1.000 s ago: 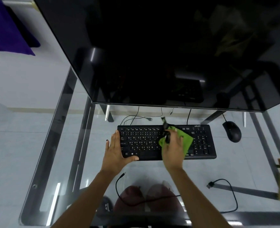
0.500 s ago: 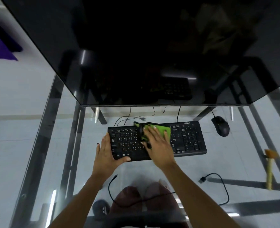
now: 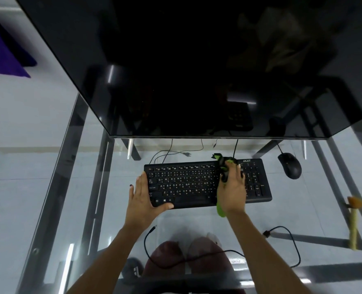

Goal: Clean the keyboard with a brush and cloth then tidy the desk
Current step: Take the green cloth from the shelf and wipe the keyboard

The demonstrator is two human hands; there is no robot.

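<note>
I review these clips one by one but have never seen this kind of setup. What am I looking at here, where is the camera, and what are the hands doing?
There is no machine here: a person wears one wide-angle camera on the head, looking forward and down, so you see their own two bare arms. The surface is a glass desk, which is why feet and floor show through it. On it lie a black keyboard, a black mouse to its right, a loose black cable and a yellow-handled brush at the right edge. The dark slab above is a switched-off monitor. The left hand lies flat against the keyboard's left end, steadying it. The right hand presses a green cloth onto the keys; a small dark object beside its fingers cannot be identified.
</note>
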